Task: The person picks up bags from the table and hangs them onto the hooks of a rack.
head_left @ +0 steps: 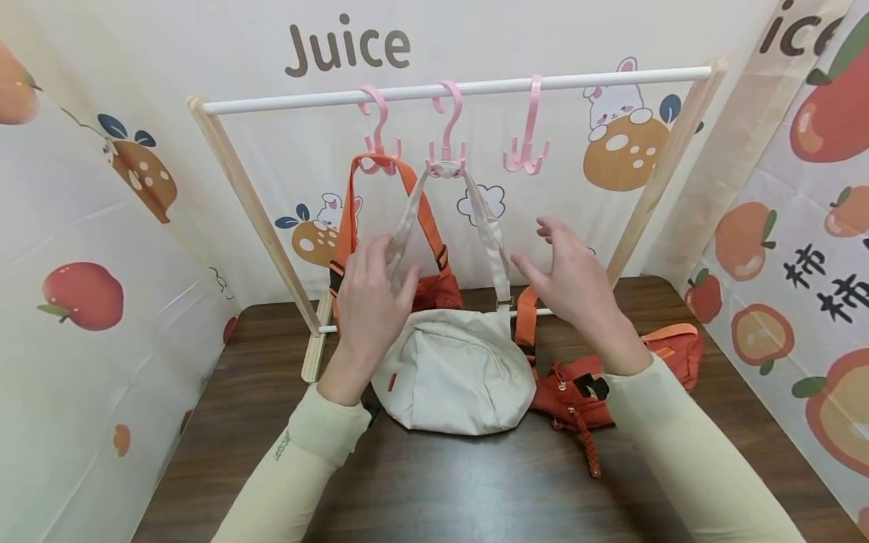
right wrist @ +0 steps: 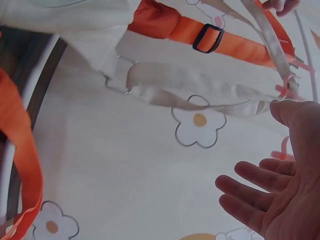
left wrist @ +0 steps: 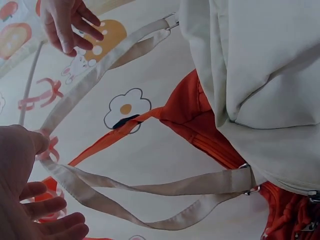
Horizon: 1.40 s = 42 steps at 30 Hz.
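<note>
Leftmost on the white round rail [head_left: 285, 102], a pink plastic hook [head_left: 382, 121] carried the orange webbing strap [head_left: 428, 219] of a red fabric bag [head_left: 441, 294], so that bag appeared fully hung. In front of it, the left hand [head_left: 370, 298] was spread loosely beside the off-white fabric strap [head_left: 486, 219] and gripped nothing; whether it brushed the strap could not be told.

At the centre, a second pink plastic hook [head_left: 452, 121] held that strap's top, with the slouchy off-white fabric bag [head_left: 465, 373] below it. This hanging, too, looked done, though whether the bag's base rested on the dark wood-grain table [head_left: 421, 483] was unclear.

Further right, a third pink plastic hook [head_left: 529, 139] bore nothing. Below and to its right, the right hand [head_left: 573, 279] was empty, fingers apart, thumb close to the off-white strap.

Rightmost, red fabric bag pieces with a braided pull [head_left: 589, 445] lay on the table, not hung, and seemed to be what was left; the right sleeve [head_left: 679, 430] hid whether they made one bag or two.
</note>
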Each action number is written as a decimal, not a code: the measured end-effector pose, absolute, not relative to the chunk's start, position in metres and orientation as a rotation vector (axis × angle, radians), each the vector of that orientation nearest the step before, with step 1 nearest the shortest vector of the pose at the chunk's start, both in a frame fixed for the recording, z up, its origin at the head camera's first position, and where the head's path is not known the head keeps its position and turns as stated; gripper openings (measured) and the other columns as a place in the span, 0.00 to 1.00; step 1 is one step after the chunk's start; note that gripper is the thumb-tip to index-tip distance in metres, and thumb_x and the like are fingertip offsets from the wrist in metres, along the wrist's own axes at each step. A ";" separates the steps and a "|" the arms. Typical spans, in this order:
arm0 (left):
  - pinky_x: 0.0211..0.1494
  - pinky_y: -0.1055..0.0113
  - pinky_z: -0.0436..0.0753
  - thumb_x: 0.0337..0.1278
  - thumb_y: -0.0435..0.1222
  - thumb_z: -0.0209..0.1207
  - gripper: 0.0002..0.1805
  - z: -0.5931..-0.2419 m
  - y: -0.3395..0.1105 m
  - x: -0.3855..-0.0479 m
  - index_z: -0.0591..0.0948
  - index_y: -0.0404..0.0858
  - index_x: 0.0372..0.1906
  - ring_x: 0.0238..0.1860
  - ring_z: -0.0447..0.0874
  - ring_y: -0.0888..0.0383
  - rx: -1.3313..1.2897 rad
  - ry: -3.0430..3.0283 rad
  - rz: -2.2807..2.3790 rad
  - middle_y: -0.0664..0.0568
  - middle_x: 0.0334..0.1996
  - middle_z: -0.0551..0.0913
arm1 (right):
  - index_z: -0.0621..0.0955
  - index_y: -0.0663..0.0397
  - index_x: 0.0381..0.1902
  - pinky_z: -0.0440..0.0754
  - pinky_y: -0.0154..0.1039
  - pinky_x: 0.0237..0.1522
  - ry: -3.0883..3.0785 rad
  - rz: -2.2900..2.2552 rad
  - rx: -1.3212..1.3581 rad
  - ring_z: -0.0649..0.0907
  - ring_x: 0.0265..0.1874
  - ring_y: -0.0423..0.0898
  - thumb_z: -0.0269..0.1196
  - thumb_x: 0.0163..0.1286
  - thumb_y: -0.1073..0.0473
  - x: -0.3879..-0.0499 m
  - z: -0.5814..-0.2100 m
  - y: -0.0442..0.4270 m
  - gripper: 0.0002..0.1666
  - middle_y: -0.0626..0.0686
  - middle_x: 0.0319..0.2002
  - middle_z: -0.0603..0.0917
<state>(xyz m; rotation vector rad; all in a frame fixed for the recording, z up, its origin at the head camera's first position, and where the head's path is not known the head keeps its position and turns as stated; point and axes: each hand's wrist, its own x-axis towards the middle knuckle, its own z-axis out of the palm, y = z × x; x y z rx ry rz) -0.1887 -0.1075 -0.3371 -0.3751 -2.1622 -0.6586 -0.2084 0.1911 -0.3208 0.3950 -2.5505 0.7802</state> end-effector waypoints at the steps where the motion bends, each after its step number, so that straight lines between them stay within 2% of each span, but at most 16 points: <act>1: 0.48 0.49 0.86 0.68 0.44 0.70 0.27 -0.338 -0.108 -0.187 0.78 0.32 0.63 0.48 0.82 0.43 -0.377 -2.165 -0.656 0.40 0.52 0.82 | 0.68 0.59 0.77 0.79 0.66 0.57 -2.559 0.777 0.388 0.83 0.57 0.64 0.66 0.76 0.41 -0.208 -0.322 0.193 0.43 0.64 0.67 0.80; 5: 0.47 0.48 0.86 0.67 0.44 0.70 0.28 -0.342 -0.107 -0.182 0.79 0.31 0.63 0.48 0.82 0.42 -0.384 -2.163 -0.653 0.40 0.51 0.83 | 0.68 0.59 0.77 0.80 0.66 0.54 -2.578 0.766 0.368 0.84 0.52 0.64 0.66 0.77 0.42 -0.208 -0.328 0.202 0.41 0.63 0.67 0.79; 9: 0.46 0.47 0.86 0.65 0.43 0.72 0.29 -0.346 -0.106 -0.176 0.79 0.31 0.64 0.48 0.82 0.41 -0.405 -2.151 -0.659 0.40 0.52 0.83 | 0.68 0.60 0.76 0.81 0.66 0.54 -2.601 0.749 0.346 0.84 0.55 0.64 0.65 0.78 0.44 -0.210 -0.335 0.210 0.40 0.64 0.66 0.80; 16: 0.61 0.46 0.84 0.65 0.43 0.72 0.31 -0.356 -0.107 -0.170 0.78 0.31 0.66 0.61 0.81 0.41 -0.480 -2.182 -0.674 0.39 0.59 0.82 | 0.69 0.62 0.75 0.80 0.66 0.54 -2.668 0.708 0.296 0.84 0.56 0.65 0.64 0.79 0.44 -0.213 -0.345 0.227 0.39 0.66 0.64 0.80; 18: 0.62 0.46 0.83 0.65 0.43 0.72 0.31 -0.360 -0.107 -0.169 0.78 0.31 0.66 0.62 0.80 0.42 -0.515 -2.207 -0.675 0.39 0.60 0.82 | 0.69 0.63 0.75 0.80 0.66 0.54 -2.681 0.690 0.291 0.83 0.55 0.65 0.63 0.79 0.45 -0.216 -0.350 0.232 0.38 0.67 0.63 0.80; 23: 0.58 0.50 0.84 0.65 0.44 0.73 0.31 -0.372 -0.106 -0.165 0.78 0.33 0.66 0.57 0.82 0.44 -0.611 -2.290 -0.657 0.42 0.57 0.83 | 0.71 0.66 0.72 0.80 0.66 0.54 -2.724 0.646 0.270 0.83 0.55 0.66 0.63 0.79 0.43 -0.225 -0.361 0.243 0.38 0.68 0.61 0.80; 28: 0.56 0.50 0.85 0.65 0.46 0.73 0.31 -0.382 -0.104 -0.161 0.78 0.35 0.66 0.57 0.82 0.46 -0.662 -2.373 -0.659 0.44 0.57 0.83 | 0.72 0.66 0.70 0.80 0.68 0.53 -2.823 0.634 0.216 0.82 0.58 0.67 0.61 0.80 0.43 -0.233 -0.370 0.253 0.36 0.69 0.63 0.79; 34: 0.52 0.50 0.87 0.64 0.50 0.73 0.33 -0.394 -0.104 -0.156 0.79 0.37 0.67 0.60 0.82 0.48 -0.670 -2.475 -0.669 0.47 0.58 0.83 | 0.69 0.67 0.75 0.78 0.71 0.56 -2.990 0.584 0.167 0.79 0.62 0.70 0.63 0.79 0.47 -0.246 -0.383 0.263 0.38 0.72 0.67 0.75; 38: 0.56 0.51 0.86 0.65 0.52 0.72 0.34 -0.403 -0.103 -0.153 0.79 0.38 0.68 0.61 0.81 0.49 -0.686 -2.518 -0.689 0.48 0.59 0.83 | 0.66 0.69 0.77 0.77 0.71 0.58 -3.058 0.547 0.166 0.78 0.63 0.71 0.63 0.78 0.49 -0.256 -0.393 0.269 0.41 0.74 0.68 0.73; 42: 0.60 0.51 0.84 0.65 0.52 0.71 0.33 -0.407 -0.100 -0.152 0.79 0.39 0.68 0.61 0.82 0.50 -0.708 -2.542 -0.703 0.50 0.59 0.83 | 0.65 0.72 0.76 0.78 0.68 0.55 -3.086 0.545 0.175 0.80 0.57 0.69 0.63 0.78 0.50 -0.264 -0.400 0.274 0.41 0.75 0.66 0.74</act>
